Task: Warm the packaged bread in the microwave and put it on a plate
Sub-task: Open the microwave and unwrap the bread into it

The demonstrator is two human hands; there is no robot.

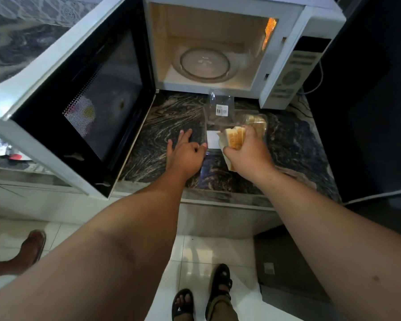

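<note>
The white microwave [285, 54] stands at the back of the dark marbled counter, door [79, 98] swung wide open to the left. Its lit cavity holds only the glass turntable [205, 64]. My right hand [248, 154] is shut on several bread slices [235, 139], held just above the counter in front of the microwave. The clear plastic bread package [220, 112], with a barcode label, lies on the counter behind that hand with more slices [256, 122] at its right end. My left hand [185, 151] rests flat on the counter, fingers spread, its thumb side touching the package's near end.
The counter [171, 117] ends at a front edge near my forearms. A power cord [317, 79] trails right of the microwave. Below lie white floor tiles, my sandalled feet [202, 295], another person's foot [30, 246] at left and a dark box [285, 256] at right.
</note>
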